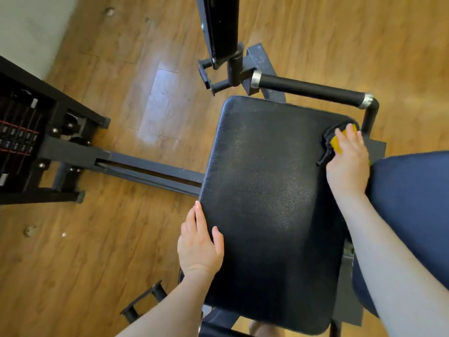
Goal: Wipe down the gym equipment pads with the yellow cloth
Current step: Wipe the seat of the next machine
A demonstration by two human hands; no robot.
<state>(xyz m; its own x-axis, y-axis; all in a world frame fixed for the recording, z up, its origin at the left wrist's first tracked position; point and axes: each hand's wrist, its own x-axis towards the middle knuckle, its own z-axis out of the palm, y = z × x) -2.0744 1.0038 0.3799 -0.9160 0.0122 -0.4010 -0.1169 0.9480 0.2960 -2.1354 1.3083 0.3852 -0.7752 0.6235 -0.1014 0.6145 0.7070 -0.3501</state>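
A large black padded seat [267,190] fills the middle of the head view. My right hand [347,161] presses the yellow cloth [336,143] flat against the pad's far right corner; only a small yellow patch and the cloth's dark edge show beside my fingers. My left hand [199,242] rests on the pad's left edge, fingers along the side and thumb on top, holding nothing. A second black pad [222,27] stands upright beyond the seat, at the top of the view.
A black foam-covered handle bar [311,90] runs behind the seat. The dark steel frame [145,169] leads left to a weight stack [17,137]. Wooden floor [97,239] lies all around. My blue-clad leg [413,203] is at the right.
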